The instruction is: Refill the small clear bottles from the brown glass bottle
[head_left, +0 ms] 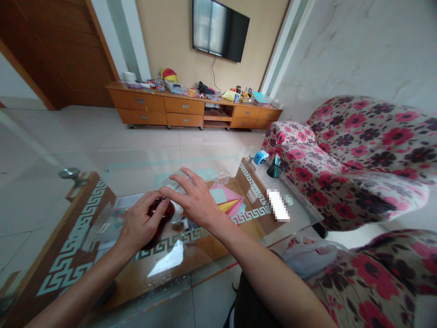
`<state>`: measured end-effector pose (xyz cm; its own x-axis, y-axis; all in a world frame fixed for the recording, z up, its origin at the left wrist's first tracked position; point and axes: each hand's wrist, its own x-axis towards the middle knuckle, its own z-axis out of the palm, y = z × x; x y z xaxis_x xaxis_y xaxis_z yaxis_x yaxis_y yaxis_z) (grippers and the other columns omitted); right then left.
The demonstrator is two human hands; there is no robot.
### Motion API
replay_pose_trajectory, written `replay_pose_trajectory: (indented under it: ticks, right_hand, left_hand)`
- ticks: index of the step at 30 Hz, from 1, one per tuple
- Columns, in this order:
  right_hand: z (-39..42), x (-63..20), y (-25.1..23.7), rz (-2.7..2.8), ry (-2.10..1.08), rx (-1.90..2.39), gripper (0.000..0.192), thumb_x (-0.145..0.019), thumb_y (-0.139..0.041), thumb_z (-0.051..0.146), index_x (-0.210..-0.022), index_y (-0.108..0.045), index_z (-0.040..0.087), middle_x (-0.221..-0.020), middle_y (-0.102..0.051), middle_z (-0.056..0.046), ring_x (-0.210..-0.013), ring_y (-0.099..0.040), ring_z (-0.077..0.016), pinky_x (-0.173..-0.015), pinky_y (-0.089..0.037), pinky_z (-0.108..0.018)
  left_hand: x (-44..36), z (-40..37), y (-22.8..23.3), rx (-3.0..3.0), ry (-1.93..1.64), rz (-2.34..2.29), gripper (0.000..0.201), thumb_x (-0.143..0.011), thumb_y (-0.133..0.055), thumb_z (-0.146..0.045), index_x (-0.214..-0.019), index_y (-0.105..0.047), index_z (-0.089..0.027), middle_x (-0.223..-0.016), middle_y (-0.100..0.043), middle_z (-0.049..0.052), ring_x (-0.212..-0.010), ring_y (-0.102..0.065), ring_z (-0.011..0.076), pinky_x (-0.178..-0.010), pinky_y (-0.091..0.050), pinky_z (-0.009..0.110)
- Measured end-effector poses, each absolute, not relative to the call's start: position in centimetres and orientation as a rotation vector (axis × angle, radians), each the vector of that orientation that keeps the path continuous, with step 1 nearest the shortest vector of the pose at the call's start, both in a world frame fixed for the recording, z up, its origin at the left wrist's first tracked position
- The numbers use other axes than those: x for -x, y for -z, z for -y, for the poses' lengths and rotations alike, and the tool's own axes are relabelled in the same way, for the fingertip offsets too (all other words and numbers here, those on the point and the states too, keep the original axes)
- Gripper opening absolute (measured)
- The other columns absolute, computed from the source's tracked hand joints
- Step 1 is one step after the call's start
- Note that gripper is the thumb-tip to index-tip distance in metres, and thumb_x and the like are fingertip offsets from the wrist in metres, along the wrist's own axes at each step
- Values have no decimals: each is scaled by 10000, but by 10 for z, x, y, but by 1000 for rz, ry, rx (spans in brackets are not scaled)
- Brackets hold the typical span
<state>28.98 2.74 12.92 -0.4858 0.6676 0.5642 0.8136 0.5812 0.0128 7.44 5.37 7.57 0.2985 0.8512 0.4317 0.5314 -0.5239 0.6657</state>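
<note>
My left hand [141, 221] is closed around a glossy dark reddish-brown container [157, 234] low over the glass tabletop. Fingers and thumb cover much of its upper part, so its exact kind does not show. Right beside it, my right hand [194, 196] hovers with its fingers apart and curved, the thumb side close to the left fingertips. Nothing is plainly held in it. Whether the two hands touch is unclear. Beneath the right hand, pink and yellow folded paper [230, 205] shows through the glass.
The glass table [205, 269] has patterned borders. A pen holder [274, 169] and a blue tape dispenser [261, 157] stand at its far right. Flowered sofas [358, 159] line the right side, with a plastic bag [309, 257] nearby. A cluttered wooden cabinet [184, 111] stands beyond.
</note>
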Motion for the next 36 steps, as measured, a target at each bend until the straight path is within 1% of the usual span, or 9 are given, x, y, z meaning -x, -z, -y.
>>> replay_pose_trajectory:
  ticks: [9, 13, 17, 22, 25, 29, 36]
  right_hand:
    - [-27, -290, -130, 2323, 348, 1166, 492, -1020, -644, 136, -1453, -592, 365, -1623, -457, -54, -1634, -178, -288, -1267, -376, -603]
    - [-27, -290, -130, 2330, 362, 1161, 505, -1011, -653, 127, -1463, -589, 344, -1632, -451, -60, -1641, -157, -291, -1275, -374, -579]
    - [-27, -289, -131, 2346, 350, 1176, 543, -991, -685, 126, -1470, -580, 359, -1634, -449, -61, -1639, -164, -299, -1267, -385, -592]
    - [-26, -288, -131, 2334, 374, 1172, 503, -1018, -650, 137, -1463, -583, 361, -1626, -455, -52, -1640, -162, -292, -1272, -384, -580]
    - [-26, -289, -131, 2333, 380, 1161, 484, -1034, -626, 144, -1467, -579, 353, -1628, -452, -52, -1641, -159, -288, -1277, -380, -573]
    - [-27, -288, -131, 2342, 365, 1172, 506, -1016, -655, 139, -1461, -581, 369, -1628, -454, -47, -1636, -174, -296, -1267, -391, -590]
    - [-26, -288, -132, 2343, 382, 1159, 503, -1026, -652, 152, -1470, -576, 377, -1632, -458, -40, -1635, -183, -294, -1267, -396, -588]
  left_hand:
    - [-73, -54, -75, -2189, -1098, -1216, 293, -1052, -520, -484, -1153, -684, -262, -1090, -731, 49, -994, -683, 255, -882, -503, 381]
    - [-73, -54, -76, -2186, -1104, -1205, 297, -1053, -518, -487, -1168, -680, -266, -1105, -728, 50, -1014, -681, 259, -900, -500, 384]
    - [-74, -55, -76, -2196, -1111, -1206, 292, -1051, -517, -494, -1126, -680, -264, -1056, -729, 43, -969, -678, 253, -875, -496, 374]
    - [-74, -55, -76, -2205, -1119, -1199, 283, -1052, -525, -483, -1114, -686, -259, -1034, -725, 35, -945, -672, 243, -848, -488, 355]
    - [-74, -54, -77, -2198, -1119, -1189, 277, -1055, -525, -475, -1118, -682, -256, -1055, -726, 35, -961, -673, 241, -861, -489, 353]
    - [-74, -54, -77, -2200, -1129, -1176, 282, -1052, -521, -478, -1113, -680, -253, -1078, -731, 40, -991, -675, 245, -890, -498, 358]
    - [-74, -55, -76, -2205, -1122, -1189, 312, -1045, -519, -509, -1105, -686, -253, -1034, -733, 40, -958, -678, 246, -861, -502, 359]
